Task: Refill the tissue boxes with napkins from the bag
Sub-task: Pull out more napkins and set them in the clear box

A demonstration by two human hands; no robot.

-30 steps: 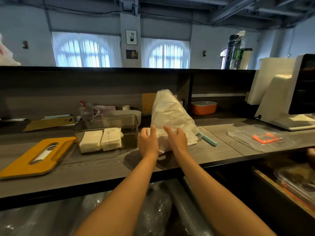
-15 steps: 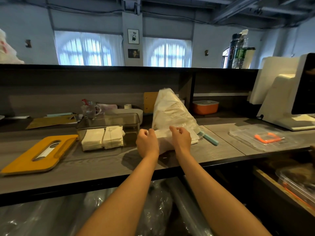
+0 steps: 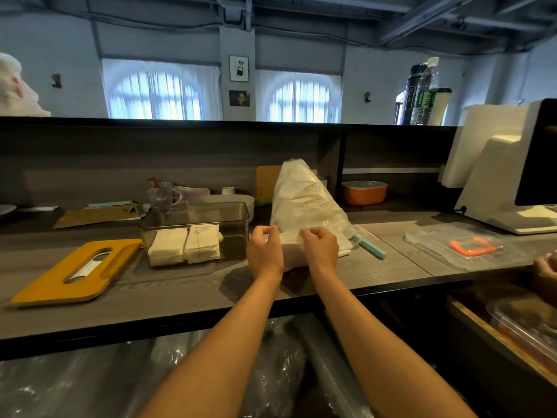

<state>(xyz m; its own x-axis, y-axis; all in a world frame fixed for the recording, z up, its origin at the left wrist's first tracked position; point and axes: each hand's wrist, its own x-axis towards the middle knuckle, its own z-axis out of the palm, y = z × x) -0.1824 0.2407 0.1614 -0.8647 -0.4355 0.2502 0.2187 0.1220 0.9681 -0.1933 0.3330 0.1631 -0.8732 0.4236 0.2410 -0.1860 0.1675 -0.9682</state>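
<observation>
Both hands [image 3: 293, 250] pinch bag [image 3: 304, 203] (near counter edge)

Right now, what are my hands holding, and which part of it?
Both the left hand and the right hand pinch the plastic napkin bag at its near bottom edge, fingers curled into the film.
</observation>
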